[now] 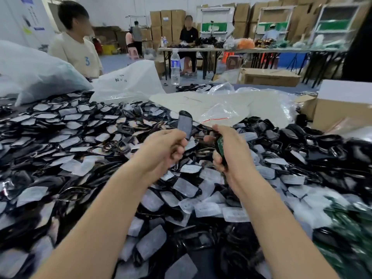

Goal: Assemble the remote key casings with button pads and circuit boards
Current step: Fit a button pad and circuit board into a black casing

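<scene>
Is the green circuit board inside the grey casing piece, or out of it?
Out. The right hand grips the circuit board, apart from the casing piece that the left hand holds up.

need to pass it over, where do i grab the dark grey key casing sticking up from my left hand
Pinch the free upper half of the dark grey oblong plastic key casing across its long edges, coming from above: it stands nearly upright, its lower end buried in the curled fingers of the left hand. The right hand grips a green circuit board.
</scene>
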`<action>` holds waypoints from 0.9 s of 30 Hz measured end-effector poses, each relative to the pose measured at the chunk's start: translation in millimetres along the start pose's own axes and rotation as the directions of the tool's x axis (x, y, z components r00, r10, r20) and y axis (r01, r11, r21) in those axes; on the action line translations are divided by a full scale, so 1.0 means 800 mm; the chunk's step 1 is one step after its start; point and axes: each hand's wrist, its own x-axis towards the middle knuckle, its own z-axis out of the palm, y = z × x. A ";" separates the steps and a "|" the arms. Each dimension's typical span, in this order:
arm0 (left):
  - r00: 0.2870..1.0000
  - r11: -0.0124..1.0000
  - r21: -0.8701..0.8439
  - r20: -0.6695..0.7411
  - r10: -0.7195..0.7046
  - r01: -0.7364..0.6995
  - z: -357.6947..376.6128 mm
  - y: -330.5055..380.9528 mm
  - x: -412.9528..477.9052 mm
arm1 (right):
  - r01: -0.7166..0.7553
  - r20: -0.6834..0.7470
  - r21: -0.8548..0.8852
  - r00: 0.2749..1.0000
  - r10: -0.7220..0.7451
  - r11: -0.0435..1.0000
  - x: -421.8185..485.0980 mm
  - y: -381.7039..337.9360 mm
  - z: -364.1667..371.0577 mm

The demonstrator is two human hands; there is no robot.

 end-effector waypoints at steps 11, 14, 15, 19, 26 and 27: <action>0.959 0.996 0.042 0.271 -0.083 0.074 0.164 -0.070 -0.053 | 0.244 0.048 -0.408 0.968 -0.246 0.880 -0.079 -0.005 -0.174; 0.960 0.994 0.112 0.277 -0.028 -0.003 0.178 -0.083 -0.058 | 0.204 0.014 -0.384 0.977 -0.215 0.901 -0.081 0.003 -0.189; 0.966 0.983 0.169 0.256 0.025 -0.070 0.181 -0.087 -0.059 | 0.190 0.000 -0.366 0.979 -0.204 0.911 -0.081 0.004 -0.192; 0.955 0.938 0.227 0.197 0.220 -0.263 0.193 -0.099 -0.064 | 0.216 0.009 -0.333 0.974 -0.226 0.918 -0.078 0.003 -0.195; 0.920 0.881 0.285 0.224 0.322 -0.377 0.187 -0.108 -0.067 | 0.226 0.023 -0.269 0.973 -0.229 0.936 -0.079 0.011 -0.190; 0.915 0.873 0.299 0.244 0.321 -0.386 0.186 -0.109 -0.068 | 0.224 0.004 -0.246 0.973 -0.230 0.943 -0.079 0.012 -0.188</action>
